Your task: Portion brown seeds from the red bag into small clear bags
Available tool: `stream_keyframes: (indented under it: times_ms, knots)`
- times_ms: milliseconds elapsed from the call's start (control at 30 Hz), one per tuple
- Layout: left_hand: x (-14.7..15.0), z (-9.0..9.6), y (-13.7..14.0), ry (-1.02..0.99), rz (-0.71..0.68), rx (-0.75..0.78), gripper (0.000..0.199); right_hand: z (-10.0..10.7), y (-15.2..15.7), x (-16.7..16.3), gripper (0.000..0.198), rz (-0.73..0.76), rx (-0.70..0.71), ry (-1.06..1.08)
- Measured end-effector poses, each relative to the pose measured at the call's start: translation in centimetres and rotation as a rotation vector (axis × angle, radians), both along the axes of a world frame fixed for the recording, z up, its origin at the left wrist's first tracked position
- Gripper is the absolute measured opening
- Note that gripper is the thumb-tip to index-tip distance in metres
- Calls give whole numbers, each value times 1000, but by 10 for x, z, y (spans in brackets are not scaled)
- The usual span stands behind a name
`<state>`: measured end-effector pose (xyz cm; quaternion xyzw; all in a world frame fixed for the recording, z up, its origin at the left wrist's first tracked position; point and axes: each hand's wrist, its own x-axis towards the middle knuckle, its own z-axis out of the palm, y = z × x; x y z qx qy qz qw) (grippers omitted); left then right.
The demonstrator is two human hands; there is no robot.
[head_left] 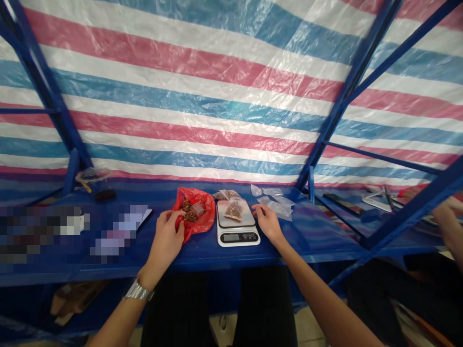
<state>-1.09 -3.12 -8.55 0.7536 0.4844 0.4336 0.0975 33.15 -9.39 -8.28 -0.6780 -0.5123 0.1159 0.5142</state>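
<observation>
A red plastic bag (pixel 204 222) lies open on the blue table, with brown dried pieces (pixel 190 210) and a small clear scoop or box (pixel 197 208) inside. My left hand (pixel 169 232) has its fingers closed on the bag's left rim. To the right stands a white kitchen scale (pixel 221 239) with a dark display. On its plate rests a small clear bag of brown pieces (pixel 234 210). Beside the scale's right edge is my right hand (pixel 268 222), fingers loosely bent and apart, nothing visible in them. Another filled small bag (pixel 226 194) lies behind the scale.
Several clear plastic bags (pixel 277 205) lie right of the scale. A clear container (pixel 97 183) sits at the back left, near a blurred-out area. Blue metal frame bars (pixel 329 120) rise on both sides before a striped sheet (pixel 195 86). Another person's arm (pixel 448 221) shows far right.
</observation>
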Motion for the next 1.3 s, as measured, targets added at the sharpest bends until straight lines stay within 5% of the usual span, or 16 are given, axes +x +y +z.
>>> stream_keyframes:
  times_ms: [500,1067,1300]
  knots:
    - [3,5,-5,29,97,-57,38,11,-2,-2,48,17,-39,209]
    - [5,5,-9,28,132,-5,36,42,30,-8,38,94,-170,3]
    - [31,32,-53,-70,231,72,33,75,22,-31,35,263,-20,82]
